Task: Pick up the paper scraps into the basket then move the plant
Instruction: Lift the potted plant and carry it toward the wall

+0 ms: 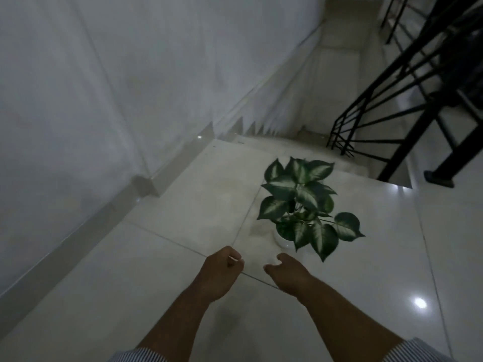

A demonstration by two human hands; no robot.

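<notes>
A plant [304, 202] with green and white leaves stands in a white pot [283, 240] on the pale tiled floor, a little right of centre. Both my arms reach out toward it from the bottom of the view. My left hand [222, 270] hovers short of the pot on its left, fingers loosely curled and holding nothing. My right hand [286, 273] is just in front of the pot, fingers bent and apart, also empty and not touching it. No paper scraps or basket are in sight.
A staircase [308, 142] drops away right behind the plant. A black metal railing [407, 105] runs along its right side. A white wall with a skirting board [146, 184] bounds the landing on the left.
</notes>
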